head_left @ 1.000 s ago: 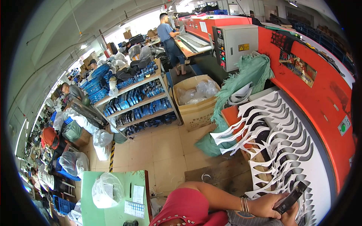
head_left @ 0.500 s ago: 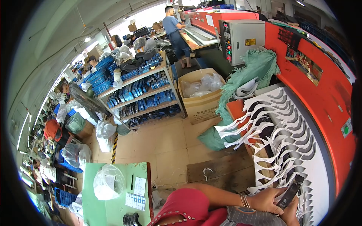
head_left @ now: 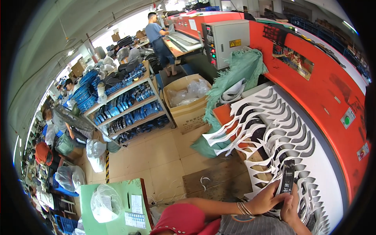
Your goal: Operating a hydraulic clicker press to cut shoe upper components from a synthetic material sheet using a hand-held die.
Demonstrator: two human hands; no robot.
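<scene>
A dark, slightly curved block-like piece (head_left: 288,176) with pale marks stands nearly upright above the white bed of the red machine. Its lower end is in both my hands, which are close together. My left hand (head_left: 264,200), with bangles at the wrist, is closed on its left side. My right hand (head_left: 290,207) grips the lower right side, thumb up front. Around and beyond the hands lie many curved white-and-grey cut pieces (head_left: 291,129), overlapping in rows. Whether the dark piece is one solid thing or a stack, I cannot tell.
Along the right runs the red machine (head_left: 329,94) with a grey control box (head_left: 231,43). Green sacking (head_left: 239,66) hangs near a carton of clear bags (head_left: 188,109). A shelf rack (head_left: 156,92) stands further left, a green table (head_left: 94,192) near left. Another person (head_left: 158,41) stands behind.
The dark piece has turned from slanting to nearly upright. My hands have shifted left in the picture, and the whole view has swung a little to the right.
</scene>
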